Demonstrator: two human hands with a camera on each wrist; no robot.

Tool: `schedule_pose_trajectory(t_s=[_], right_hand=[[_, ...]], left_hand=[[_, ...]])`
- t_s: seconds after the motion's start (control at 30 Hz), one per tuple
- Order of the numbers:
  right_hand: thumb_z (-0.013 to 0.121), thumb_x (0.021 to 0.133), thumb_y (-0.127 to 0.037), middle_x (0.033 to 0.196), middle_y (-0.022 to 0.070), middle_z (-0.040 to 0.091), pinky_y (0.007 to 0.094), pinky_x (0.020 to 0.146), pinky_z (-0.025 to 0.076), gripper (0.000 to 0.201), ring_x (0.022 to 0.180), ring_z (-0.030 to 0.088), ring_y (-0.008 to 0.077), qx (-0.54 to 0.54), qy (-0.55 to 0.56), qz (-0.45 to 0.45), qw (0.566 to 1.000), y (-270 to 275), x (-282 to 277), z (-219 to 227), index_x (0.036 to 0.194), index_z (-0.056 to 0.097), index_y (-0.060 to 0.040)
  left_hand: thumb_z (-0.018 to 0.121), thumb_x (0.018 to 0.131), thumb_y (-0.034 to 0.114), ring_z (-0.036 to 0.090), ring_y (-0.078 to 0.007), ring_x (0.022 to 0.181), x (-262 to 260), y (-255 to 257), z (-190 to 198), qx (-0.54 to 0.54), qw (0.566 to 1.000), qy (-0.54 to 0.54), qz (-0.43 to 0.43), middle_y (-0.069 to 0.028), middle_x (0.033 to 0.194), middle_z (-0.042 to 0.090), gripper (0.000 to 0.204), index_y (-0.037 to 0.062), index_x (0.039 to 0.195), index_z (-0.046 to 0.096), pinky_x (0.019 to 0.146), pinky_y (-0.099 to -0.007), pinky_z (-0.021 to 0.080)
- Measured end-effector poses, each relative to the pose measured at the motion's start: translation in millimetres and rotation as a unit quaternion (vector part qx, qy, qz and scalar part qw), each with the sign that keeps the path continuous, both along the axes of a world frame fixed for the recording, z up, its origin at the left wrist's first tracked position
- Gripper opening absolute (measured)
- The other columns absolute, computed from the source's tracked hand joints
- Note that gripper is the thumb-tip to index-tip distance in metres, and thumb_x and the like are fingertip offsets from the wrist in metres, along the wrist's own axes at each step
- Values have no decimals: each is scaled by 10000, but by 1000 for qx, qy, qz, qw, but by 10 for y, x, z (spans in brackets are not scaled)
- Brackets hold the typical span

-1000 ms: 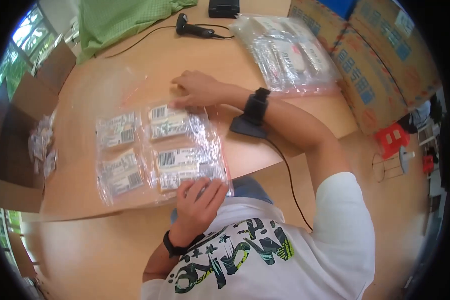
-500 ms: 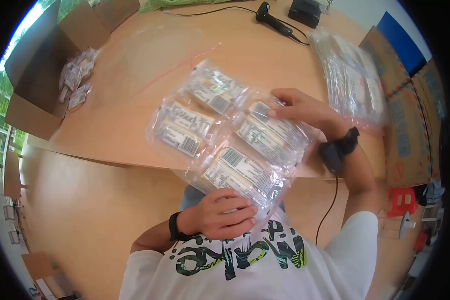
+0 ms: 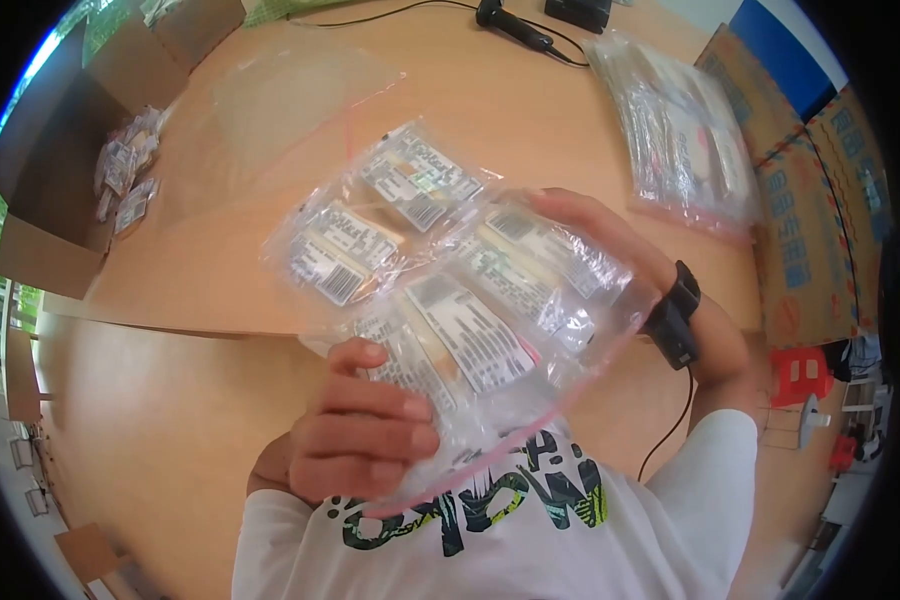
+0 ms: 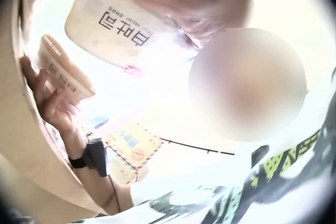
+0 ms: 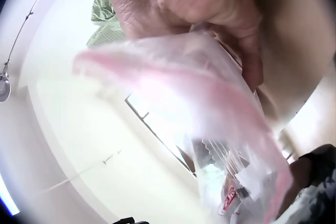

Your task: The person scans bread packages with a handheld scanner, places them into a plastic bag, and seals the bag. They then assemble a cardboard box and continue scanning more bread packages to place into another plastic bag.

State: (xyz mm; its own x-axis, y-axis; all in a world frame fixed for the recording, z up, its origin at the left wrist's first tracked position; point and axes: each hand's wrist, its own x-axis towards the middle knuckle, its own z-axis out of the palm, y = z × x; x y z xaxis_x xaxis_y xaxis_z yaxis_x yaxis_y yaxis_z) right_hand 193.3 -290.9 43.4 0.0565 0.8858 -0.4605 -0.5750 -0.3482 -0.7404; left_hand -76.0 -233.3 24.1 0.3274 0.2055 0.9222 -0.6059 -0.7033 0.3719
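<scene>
A clear plastic bag [image 3: 370, 205] with a pink strip along its open edge holds several toast bread packs [image 3: 470, 335] with barcode labels. It is tilted up over the table's near edge. My left hand [image 3: 365, 430] grips its near left side, fingers curled over the plastic. My right hand [image 3: 600, 235] holds the bag's far right side. In the left wrist view the right hand's fingers [image 4: 50, 103] lie against a bread pack [image 4: 65, 74]. Close under my right hand [image 5: 194, 3], the pink strip [image 5: 210, 90] bows outward in the right wrist view.
Another filled bag [image 3: 685, 140] lies at the back right beside cartons [image 3: 810, 230]. A flat clear bag [image 3: 290, 100] is behind the held one. An open cardboard box [image 3: 45, 170] with small sachets [image 3: 130, 150] stands left. A barcode scanner [image 3: 515, 30] lies at the back.
The bag has been lifted and turned from flat on the table, drawn toward my body, its pink edge now bulging. My left hand has shifted left along it; my right hand has moved to its right side.
</scene>
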Motion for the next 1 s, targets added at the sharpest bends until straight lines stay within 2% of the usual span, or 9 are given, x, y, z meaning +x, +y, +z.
schedule_pose_trajectory(t_s=[0.1,0.27,0.37,0.47,0.5,0.63,0.77,0.83,1.0], right_hand=[[583,901,-117,1070,94,656,233,713,554,327,815,666,118,24,53,86,995,110,-20,-200,1199,572,15],[597,846,-81,1110,121,643,266,754,552,433,880,666,129,166,-68,147,973,132,62,-299,1262,527,18],[594,819,-56,1111,129,642,274,726,572,467,830,684,141,218,-136,84,963,59,199,-77,1273,517,21],[597,815,-51,1104,118,645,280,766,571,434,851,680,140,232,3,32,972,-42,409,208,1240,545,17],[585,816,-50,1235,137,569,311,959,462,495,1057,596,198,203,-1,23,979,-110,512,332,1292,476,29],[579,840,-57,1096,112,637,269,790,542,369,894,653,139,299,-339,-180,873,-291,1102,562,1201,559,13],[596,847,-95,1087,96,636,272,849,504,382,955,625,151,318,-357,-291,829,-610,2158,726,1210,557,17],[607,849,-120,1105,90,623,282,917,466,413,1022,596,169,319,-316,-331,830,-800,2581,680,1231,542,22],[656,835,-178,1017,94,639,316,822,499,447,916,607,183,26,-608,-325,724,-1314,3072,193,1212,556,42]], left_hand=[[565,896,61,582,-232,711,402,-339,79,-122,966,-228,17,-54,786,602,157,120,825,437,937,-532,408],[552,884,49,608,-230,745,302,-373,269,-32,986,-142,-78,-46,766,624,143,131,823,452,925,-519,387],[547,879,53,611,-221,749,426,-401,331,-8,986,-138,-91,-33,771,627,131,135,839,453,937,-505,386],[529,898,74,607,-217,751,709,-470,390,-54,985,-156,-48,-30,776,625,123,138,839,442,947,-479,391],[519,926,122,624,-218,809,713,-383,469,-37,995,-85,-49,-16,818,647,97,137,844,469,926,-491,417],[539,921,158,628,-283,906,1284,456,742,225,964,-22,-138,-90,948,651,77,82,926,550,856,-465,463],[589,869,65,643,-321,803,1904,78,1279,170,974,-84,-122,-161,844,645,86,44,950,606,714,-376,500],[589,856,27,640,-339,815,2179,131,1310,163,979,-62,-106,-187,845,638,107,27,961,608,705,-361,505],[542,864,32,616,-374,909,2828,288,436,139,956,242,-95,-208,926,623,129,-1,984,579,786,-402,491]])
